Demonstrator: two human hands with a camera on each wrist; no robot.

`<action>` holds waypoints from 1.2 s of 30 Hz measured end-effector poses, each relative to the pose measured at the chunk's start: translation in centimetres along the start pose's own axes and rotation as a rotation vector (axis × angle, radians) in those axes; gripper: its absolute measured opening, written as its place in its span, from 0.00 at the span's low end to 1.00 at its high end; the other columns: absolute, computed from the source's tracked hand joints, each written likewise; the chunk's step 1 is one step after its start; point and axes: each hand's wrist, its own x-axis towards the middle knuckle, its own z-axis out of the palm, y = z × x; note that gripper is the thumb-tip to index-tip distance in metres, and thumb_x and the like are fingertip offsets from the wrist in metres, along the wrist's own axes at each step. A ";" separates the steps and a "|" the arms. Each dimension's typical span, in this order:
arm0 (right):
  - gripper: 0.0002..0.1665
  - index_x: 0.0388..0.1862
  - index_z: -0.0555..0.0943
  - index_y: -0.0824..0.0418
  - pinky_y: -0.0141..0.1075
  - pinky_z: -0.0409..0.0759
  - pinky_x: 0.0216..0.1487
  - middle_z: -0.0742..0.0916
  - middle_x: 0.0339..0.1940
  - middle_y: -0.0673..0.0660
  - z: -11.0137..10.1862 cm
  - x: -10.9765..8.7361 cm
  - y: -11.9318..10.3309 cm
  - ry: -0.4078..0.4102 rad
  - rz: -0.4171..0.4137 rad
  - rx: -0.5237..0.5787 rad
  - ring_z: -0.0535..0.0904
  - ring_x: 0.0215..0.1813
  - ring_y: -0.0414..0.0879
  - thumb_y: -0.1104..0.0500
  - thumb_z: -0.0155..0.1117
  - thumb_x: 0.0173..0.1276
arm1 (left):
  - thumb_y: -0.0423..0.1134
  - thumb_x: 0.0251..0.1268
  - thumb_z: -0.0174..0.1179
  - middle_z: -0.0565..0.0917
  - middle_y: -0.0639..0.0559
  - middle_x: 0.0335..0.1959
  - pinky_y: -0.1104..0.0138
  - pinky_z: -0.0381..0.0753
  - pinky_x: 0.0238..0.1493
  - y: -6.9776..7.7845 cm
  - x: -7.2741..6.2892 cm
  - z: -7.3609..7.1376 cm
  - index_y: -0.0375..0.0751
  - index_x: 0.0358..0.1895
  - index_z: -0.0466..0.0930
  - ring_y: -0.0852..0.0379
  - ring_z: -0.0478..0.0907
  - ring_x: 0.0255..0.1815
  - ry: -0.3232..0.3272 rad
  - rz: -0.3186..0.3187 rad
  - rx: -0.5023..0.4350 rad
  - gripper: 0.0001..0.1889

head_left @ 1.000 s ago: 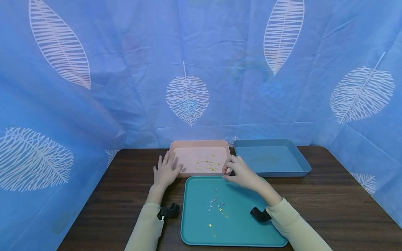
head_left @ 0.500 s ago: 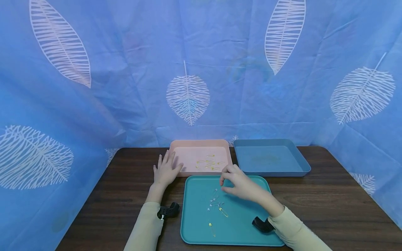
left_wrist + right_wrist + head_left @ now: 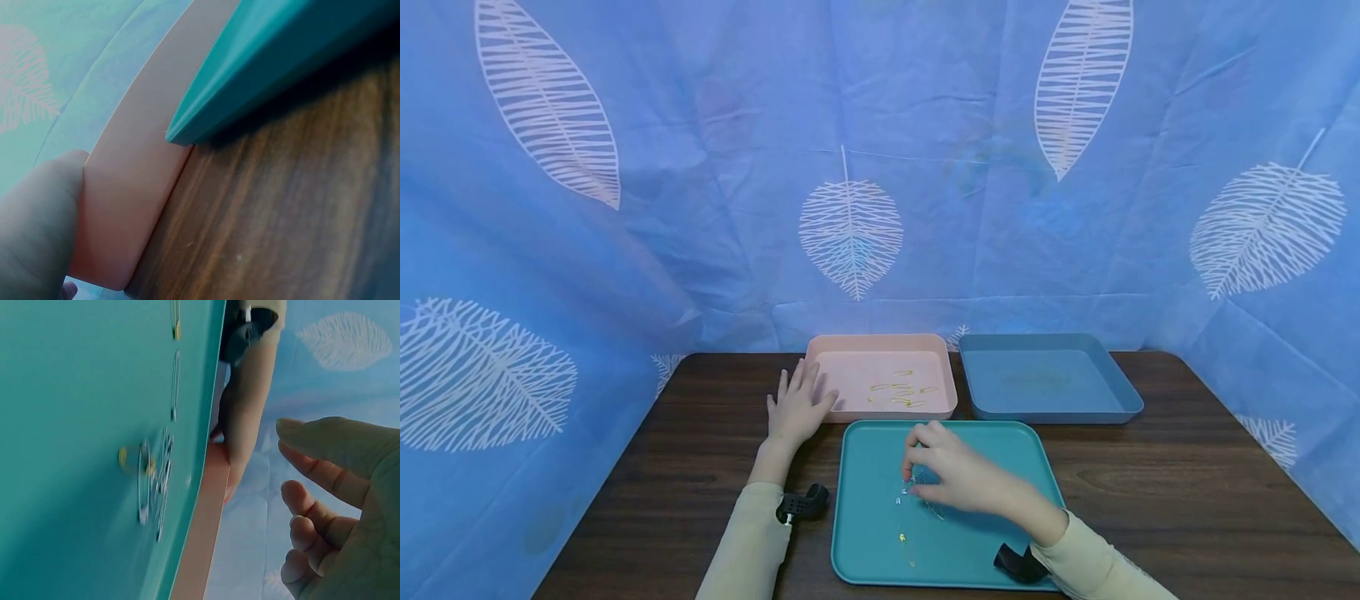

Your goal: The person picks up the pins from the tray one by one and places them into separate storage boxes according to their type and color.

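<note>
My left hand rests with spread fingers at the left front corner of the pink tray; in the left wrist view its thumb lies against the tray's wall. Above the teal tray, my right hand reaches down with thumb and fingers apart, nothing between them. Under it lies a small cluster of silver safety pins, with a yellow safety pin among them, partly hidden by the fingers in the head view. Another yellow safety pin lies nearer the front, and a single silver safety pin lies apart.
Several yellow safety pins lie inside the pink tray. Beside it at the back right stands a blue tray. All three trays are on a dark wooden table, with a blue leaf-print cloth hanging behind.
My right hand has moved from the pink tray's right front corner back toward me, down over the pins on the teal tray. The left hand stays put.
</note>
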 end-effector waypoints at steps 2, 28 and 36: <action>0.07 0.35 0.82 0.48 0.34 0.71 0.46 0.76 0.44 0.44 0.3 -0.1 -0.4 -0.021 -0.027 -0.002 0.65 0.47 0.39 0.58 0.72 0.61 | 0.63 0.68 0.52 0.50 0.45 0.80 0.27 0.44 0.68 0.0 0.0 0.0 0.53 0.78 0.53 0.34 0.42 0.80 -0.005 -0.002 -0.002 0.39; 0.16 0.38 0.86 0.39 0.20 0.59 0.39 0.75 0.40 0.41 1.5 -0.6 -2.6 -0.298 -0.188 -0.126 0.59 0.38 0.33 0.60 0.73 0.56 | 0.63 0.68 0.52 0.50 0.45 0.81 0.28 0.42 0.69 0.3 0.1 -0.2 0.54 0.78 0.53 0.34 0.41 0.80 -0.015 -0.017 -0.004 0.39; 0.15 0.35 0.85 0.40 0.21 0.60 0.38 0.75 0.38 0.40 1.7 -0.3 -2.6 -0.346 -0.145 -0.146 0.59 0.37 0.34 0.61 0.73 0.56 | 0.62 0.67 0.53 0.50 0.44 0.80 0.27 0.44 0.68 0.4 -0.2 -0.2 0.53 0.78 0.54 0.33 0.42 0.80 -0.005 -0.013 -0.006 0.39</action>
